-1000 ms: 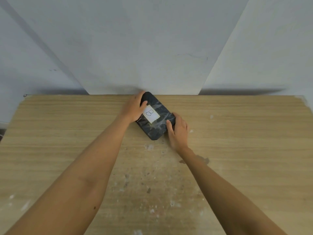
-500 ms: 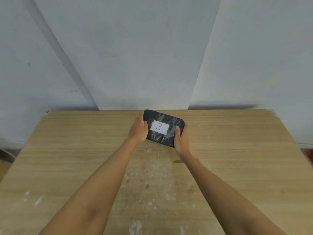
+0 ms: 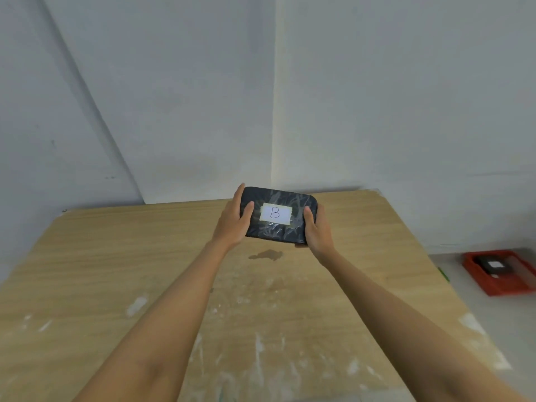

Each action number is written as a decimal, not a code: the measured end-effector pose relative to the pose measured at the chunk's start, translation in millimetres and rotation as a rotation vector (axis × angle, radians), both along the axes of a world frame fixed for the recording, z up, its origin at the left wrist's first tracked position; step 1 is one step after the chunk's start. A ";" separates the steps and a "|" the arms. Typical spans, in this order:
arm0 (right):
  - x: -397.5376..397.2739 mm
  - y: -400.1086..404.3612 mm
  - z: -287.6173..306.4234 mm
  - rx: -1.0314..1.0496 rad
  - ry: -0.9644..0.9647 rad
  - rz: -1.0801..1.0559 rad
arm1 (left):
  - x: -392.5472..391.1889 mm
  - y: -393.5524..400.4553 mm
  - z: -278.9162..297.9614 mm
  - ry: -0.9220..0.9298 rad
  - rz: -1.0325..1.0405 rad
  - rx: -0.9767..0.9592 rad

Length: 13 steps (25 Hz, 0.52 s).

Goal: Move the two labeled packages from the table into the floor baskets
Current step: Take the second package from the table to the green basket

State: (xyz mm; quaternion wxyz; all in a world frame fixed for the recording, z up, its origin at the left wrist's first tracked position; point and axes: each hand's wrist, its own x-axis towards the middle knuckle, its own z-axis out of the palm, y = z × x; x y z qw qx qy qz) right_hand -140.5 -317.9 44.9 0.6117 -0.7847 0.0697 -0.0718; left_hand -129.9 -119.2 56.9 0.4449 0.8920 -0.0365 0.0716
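Black, film-wrapped package [image 3: 280, 216] with a white label [image 3: 275, 213] marked "B", held lifted above the far part of the wooden table [image 3: 116, 256]; its shadow falls on the tabletop just nearer the viewer than the package. Left hand [image 3: 232, 224] grasps the package's left end, thumb lying on the top face and fingers curled round the far edge. Right hand [image 3: 316, 229] clasps the package's right end in the same way, thumb on top beside the label. The package thus lies between the two hands, touching both, label up and roughly level.

Red basket [image 3: 499, 274] stands on the floor, right of the package and well apart from it, beyond the table's right edge; a dark item with a pale label [image 3: 494, 266] already lies inside, probably the other package.

Step in hand, as judged: carrying package B off the table toward a floor basket. Keeping both ends clasped and the label facing upward should prevent the slick wrap slipping; clear the table's right edge before lowering. Whether a second basket awaits cannot be told.
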 end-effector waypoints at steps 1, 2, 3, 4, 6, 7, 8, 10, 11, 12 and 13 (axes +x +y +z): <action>-13.0 -15.0 4.1 -0.010 0.020 0.020 | -8.5 -14.3 -0.2 -0.007 -0.020 -0.020; -27.3 -33.8 7.6 -0.021 0.043 0.031 | -17.2 -33.0 -0.8 -0.009 -0.045 -0.022; -39.2 -51.7 11.0 -0.031 0.065 0.035 | -23.7 -51.5 -2.1 -0.009 -0.064 -0.015; -49.3 -69.8 13.3 -0.042 0.086 0.028 | -29.3 -71.0 -4.0 -0.003 -0.075 -0.005; -64.6 -108.1 16.6 -0.074 0.105 -0.007 | -37.5 -112.6 -8.2 0.012 -0.085 0.008; -70.0 -131.2 16.9 -0.092 0.105 -0.028 | -39.9 -137.5 -9.1 0.018 -0.097 0.008; -73.8 -153.2 16.3 -0.105 0.101 -0.044 | -40.8 -161.3 -9.8 0.020 -0.108 0.005; -77.6 -199.2 13.7 -0.119 0.094 -0.070 | -39.1 -209.8 -10.8 0.018 -0.123 0.000; -78.0 -223.6 11.5 -0.129 0.095 -0.076 | -37.4 -234.4 -12.1 0.020 -0.131 -0.004; -77.7 -253.7 9.1 -0.142 0.099 -0.082 | -35.7 -264.6 -14.4 0.020 -0.138 -0.012; -76.0 -283.2 7.1 -0.158 0.099 -0.088 | -33.6 -294.2 -16.8 0.020 -0.143 -0.023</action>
